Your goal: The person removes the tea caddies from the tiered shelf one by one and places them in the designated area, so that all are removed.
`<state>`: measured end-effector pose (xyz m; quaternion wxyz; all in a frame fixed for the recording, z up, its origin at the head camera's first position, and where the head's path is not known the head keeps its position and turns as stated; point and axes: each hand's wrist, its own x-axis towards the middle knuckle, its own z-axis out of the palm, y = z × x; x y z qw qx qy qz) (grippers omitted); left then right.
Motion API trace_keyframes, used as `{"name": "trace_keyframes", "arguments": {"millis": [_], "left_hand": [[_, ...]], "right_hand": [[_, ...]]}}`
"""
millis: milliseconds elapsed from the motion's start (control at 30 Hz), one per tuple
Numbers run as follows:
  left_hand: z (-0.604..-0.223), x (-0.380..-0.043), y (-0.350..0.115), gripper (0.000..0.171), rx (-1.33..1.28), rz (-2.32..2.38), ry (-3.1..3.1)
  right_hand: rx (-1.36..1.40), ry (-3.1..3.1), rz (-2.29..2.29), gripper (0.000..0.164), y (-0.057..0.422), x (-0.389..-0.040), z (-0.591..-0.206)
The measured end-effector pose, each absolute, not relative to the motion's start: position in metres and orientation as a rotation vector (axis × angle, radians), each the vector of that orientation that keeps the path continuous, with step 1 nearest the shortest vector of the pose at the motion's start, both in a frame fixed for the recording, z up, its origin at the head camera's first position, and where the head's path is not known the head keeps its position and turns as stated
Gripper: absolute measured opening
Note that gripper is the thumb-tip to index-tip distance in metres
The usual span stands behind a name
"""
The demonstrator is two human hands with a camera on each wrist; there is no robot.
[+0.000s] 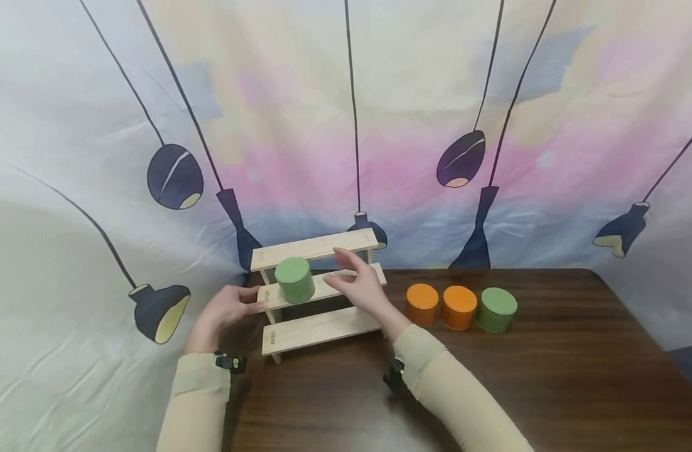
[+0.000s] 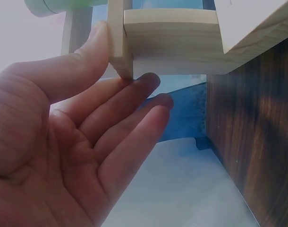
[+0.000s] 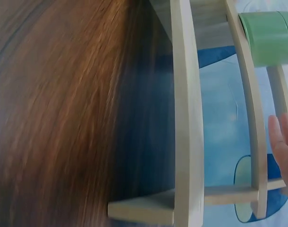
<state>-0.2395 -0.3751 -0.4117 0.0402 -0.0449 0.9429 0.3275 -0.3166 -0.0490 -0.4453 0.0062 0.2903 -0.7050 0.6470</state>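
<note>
A three-step wooden shelf (image 1: 318, 331) stands on the table at the left, with a green tin (image 1: 295, 280) upright near the left end of its middle step. My left hand (image 1: 224, 314) pinches the left end of that step; in the left wrist view the thumb (image 2: 94, 52) lies on one side of the wood and fingertips on the other. My right hand (image 1: 362, 285) is over the right part of the middle step, fingers extended and apart from the tin, holding nothing. In the right wrist view, only part of this hand (image 3: 284, 151) shows at the edge.
Two orange tins (image 1: 422, 304) and another green tin (image 1: 497, 310) stand in a row on the dark wooden table (image 1: 549, 376), right of the shelf. A curtain (image 1: 414, 125) printed with hanging lamps is close behind the shelf and table.
</note>
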Motion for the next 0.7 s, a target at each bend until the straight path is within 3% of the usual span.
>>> {"name": "trace_keyframes", "arguments": {"millis": [700], "left_hand": [[-0.407, -0.243, -0.377, 0.067, -0.149, 0.951, 2.884]], "right_hand": [[0.936, -2.236, 2.032, 0.077, -0.094, -0.3, -0.445]]}}
